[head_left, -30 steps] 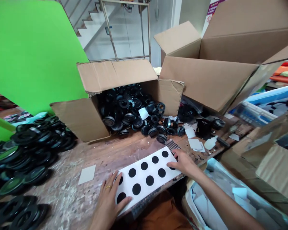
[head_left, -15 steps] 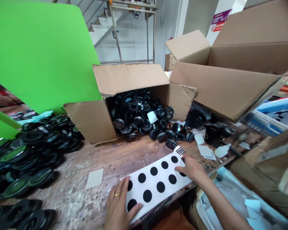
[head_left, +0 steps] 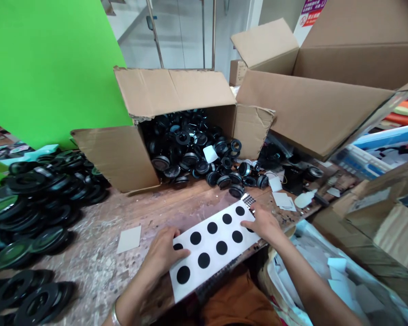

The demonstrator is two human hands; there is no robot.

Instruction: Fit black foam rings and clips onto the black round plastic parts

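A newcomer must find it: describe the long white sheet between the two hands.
On the brown wooden table, find the open brown cardboard box holding round black parts. Nearer the camera, a long white rectangular sheet slants between the left hand and right hand. Its two rows of large black dots set it apart from the plain, pale square card nearby.
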